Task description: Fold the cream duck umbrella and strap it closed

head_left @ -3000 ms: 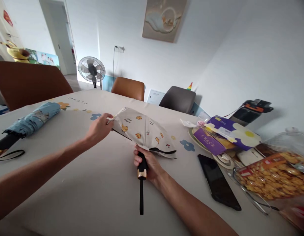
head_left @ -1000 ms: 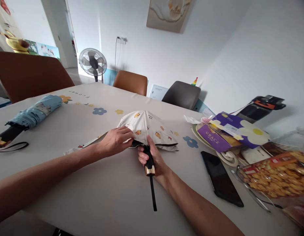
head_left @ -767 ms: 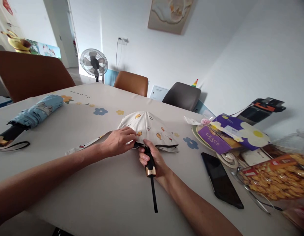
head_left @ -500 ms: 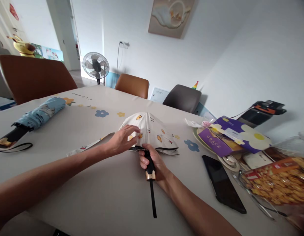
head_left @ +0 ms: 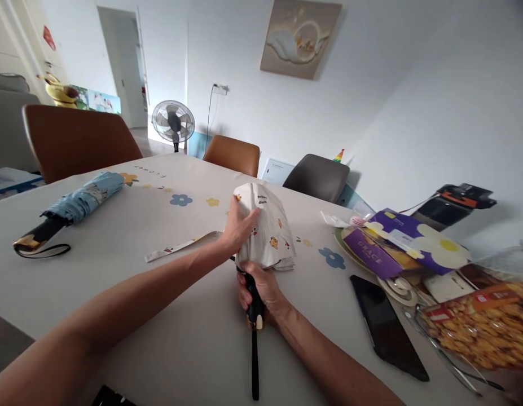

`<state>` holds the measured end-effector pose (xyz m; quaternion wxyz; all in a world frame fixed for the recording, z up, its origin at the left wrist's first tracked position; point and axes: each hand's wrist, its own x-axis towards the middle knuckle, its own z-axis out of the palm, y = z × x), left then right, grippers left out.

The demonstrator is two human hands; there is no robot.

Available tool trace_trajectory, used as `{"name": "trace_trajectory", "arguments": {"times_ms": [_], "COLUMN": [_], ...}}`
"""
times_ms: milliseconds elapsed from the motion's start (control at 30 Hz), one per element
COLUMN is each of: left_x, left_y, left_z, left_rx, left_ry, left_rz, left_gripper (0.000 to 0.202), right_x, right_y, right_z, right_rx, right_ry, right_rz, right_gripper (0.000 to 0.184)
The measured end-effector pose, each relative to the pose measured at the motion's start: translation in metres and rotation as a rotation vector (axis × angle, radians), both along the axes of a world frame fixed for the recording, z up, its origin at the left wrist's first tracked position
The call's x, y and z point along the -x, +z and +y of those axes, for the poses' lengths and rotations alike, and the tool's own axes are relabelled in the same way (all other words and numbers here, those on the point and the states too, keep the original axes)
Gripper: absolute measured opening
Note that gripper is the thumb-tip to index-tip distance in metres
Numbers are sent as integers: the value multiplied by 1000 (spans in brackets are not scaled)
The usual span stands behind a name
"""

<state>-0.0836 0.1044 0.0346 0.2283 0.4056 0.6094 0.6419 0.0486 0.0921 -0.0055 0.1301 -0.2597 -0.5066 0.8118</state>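
A white folding umbrella (head_left: 267, 231) printed with small yellow ducks is partly folded in front of me, its canopy gathered in loose pleats. My right hand (head_left: 263, 290) is closed round its black handle, and a black wrist strap (head_left: 255, 363) hangs from the handle's gold-coloured end. Across the left side of the canopy my left hand (head_left: 240, 225) is wrapped, thumb on the near face; its other fingers are mostly hidden. A flat white printed strip (head_left: 180, 246) stretches over the table left of that hand; whether it joins the umbrella I cannot tell.
A folded blue umbrella (head_left: 81, 203) lies at the left of the table (head_left: 193, 332). To the right are a black phone (head_left: 388, 327), glasses (head_left: 449, 361), a purple box (head_left: 367, 248), a snack package (head_left: 485, 321) and a dark bottle (head_left: 447, 206). Chairs stand beyond the far edge.
My left hand has gone from fingers resting spread on the canopy to wrapping its left side, and the canopy is narrower. My right hand keeps the handle. The view has shifted slightly.
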Motion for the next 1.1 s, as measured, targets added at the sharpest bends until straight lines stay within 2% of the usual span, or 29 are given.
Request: {"name": "trace_trajectory", "arguments": {"times_ms": [67, 167, 233, 300, 500, 633, 733, 800, 833, 900, 967, 1033, 1100], "left_x": [-1, 5, 12, 17, 17, 17, 19, 20, 22, 27, 34, 41, 44], "left_y": [3, 4, 5, 7, 18, 19, 12, 3, -3, -16, -26, -31, -28], "left_z": [-1, -2, -3, -5, -7, -8, -5, -2, 1, 6, 11, 13, 13], "left_rx": [52, 103, 83, 36, -9, 23, 62, 118, 158, 236, 285, 289, 267], "left_ry": [-35, -236, -380, -459, -436, -452, -517, -494, -412, -168, 63, 185, 226], "left_rz": [-314, -550, -749, -900, -955, -944, -883, -716, -573, -266, -56, 64, 222], "left_gripper": [53, 51, 49, 47, 45, 47, 49, 52, 55, 63, 74, 79, 68], "right_x": [-1, -1, 0, 1, 2, -1, -1, 0, 1, 2, 2, 2, 3], "right_y": [-1, -2, -3, -2, 7, 10, 6, 2, 0, -2, -3, -4, -4], "right_z": [1, 1, -1, -3, -8, -6, -4, -2, -1, 3, 7, 9, 10], "right_rx": [-1, -2, -14, -32, -38, -14, 30, 71, 97, 173, 255, 300, 309], "right_ry": [32, 78, 85, 90, 55, 104, 202, 219, 196, 127, 62, 57, 99], "right_rz": [8, 2, 2, 15, 51, 49, 44, 29, 24, 26, 52, 59, 39], "right_gripper": [32, 33, 33, 32, 28, 42, 38, 31, 29, 26, 22, 22, 25]}}
